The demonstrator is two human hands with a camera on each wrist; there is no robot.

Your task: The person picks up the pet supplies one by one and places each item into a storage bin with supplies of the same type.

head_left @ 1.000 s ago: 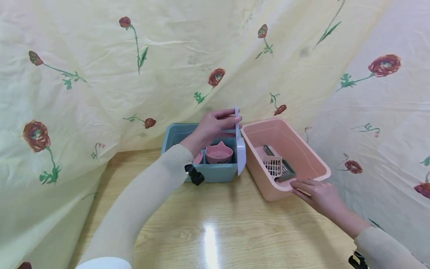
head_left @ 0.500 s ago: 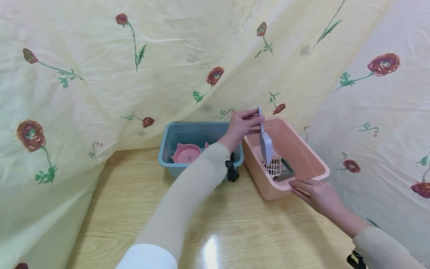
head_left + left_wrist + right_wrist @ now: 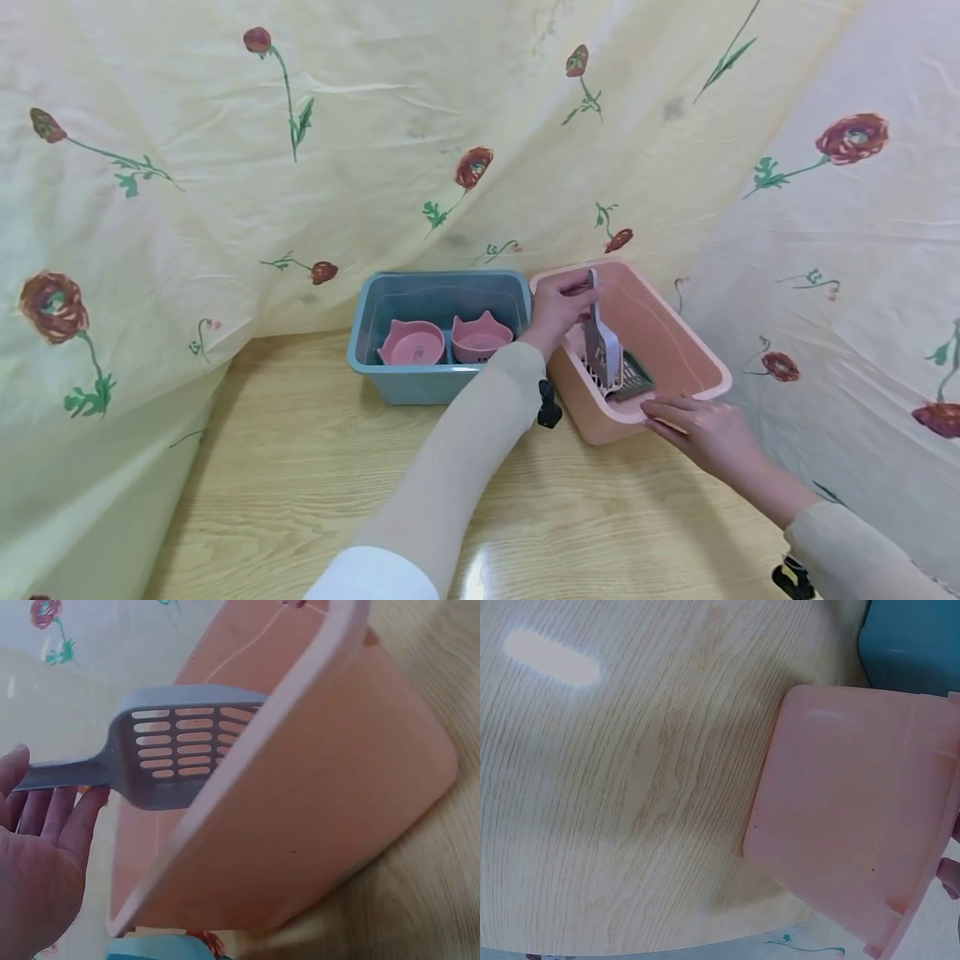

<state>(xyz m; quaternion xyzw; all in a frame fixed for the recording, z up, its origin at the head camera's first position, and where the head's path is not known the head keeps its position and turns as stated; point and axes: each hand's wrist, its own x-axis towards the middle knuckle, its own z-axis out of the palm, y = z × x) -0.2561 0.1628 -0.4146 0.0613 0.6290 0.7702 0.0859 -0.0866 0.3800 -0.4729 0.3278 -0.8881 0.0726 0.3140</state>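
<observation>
My left hand (image 3: 558, 310) holds a lilac-grey litter scoop (image 3: 606, 354) by its handle, thumb on one side and fingers on the other. Its slotted head (image 3: 180, 750) points down inside the pink plastic bin (image 3: 337, 787). Under it on the bin's floor lie a pale pink slotted scoop, mostly covered in the head view, and a dark green scoop (image 3: 636, 377). At the bin's near right corner, my right hand (image 3: 708, 433) grips the rim, fingers over the edge. Only fingertips (image 3: 950, 874) of that hand show in the right wrist view.
Left of the pink bin stands a blue bin (image 3: 408, 385) with two pink cat-eared bowls inside, a left one (image 3: 414, 343) and a right one (image 3: 480, 340). Both bins sit on a wooden table (image 3: 285, 467). Flowered cloth (image 3: 360, 192) hangs behind and at both sides.
My left hand has carried the scoop rightward from over the blue bin and lowered it into the pink bin. The right hand stays at the pink bin's rim.
</observation>
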